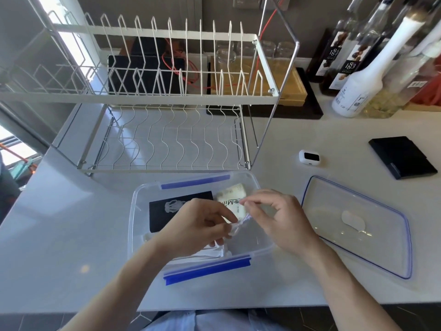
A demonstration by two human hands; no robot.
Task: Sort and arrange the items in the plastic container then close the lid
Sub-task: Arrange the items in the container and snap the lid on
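Note:
A clear plastic container [133,211] with blue clips stands open on the white counter in front of me. Inside lie a black packet with a white print [164,211], a cream packet with dark lettering [232,195] and white papers [212,254] near the front wall. My left hand [198,225] and my right hand [279,218] are both over the container, pinching a small crumpled clear plastic wrapper [238,226] between them. The clear lid [358,225] with a blue rim lies flat on the counter to the right of the container.
A white two-tier dish rack [167,96] stands just behind the container. A white earbud case [309,157] and a black wallet-like case [402,157] lie at the right. Bottles [358,80] and a wooden tray [293,91] line the back right.

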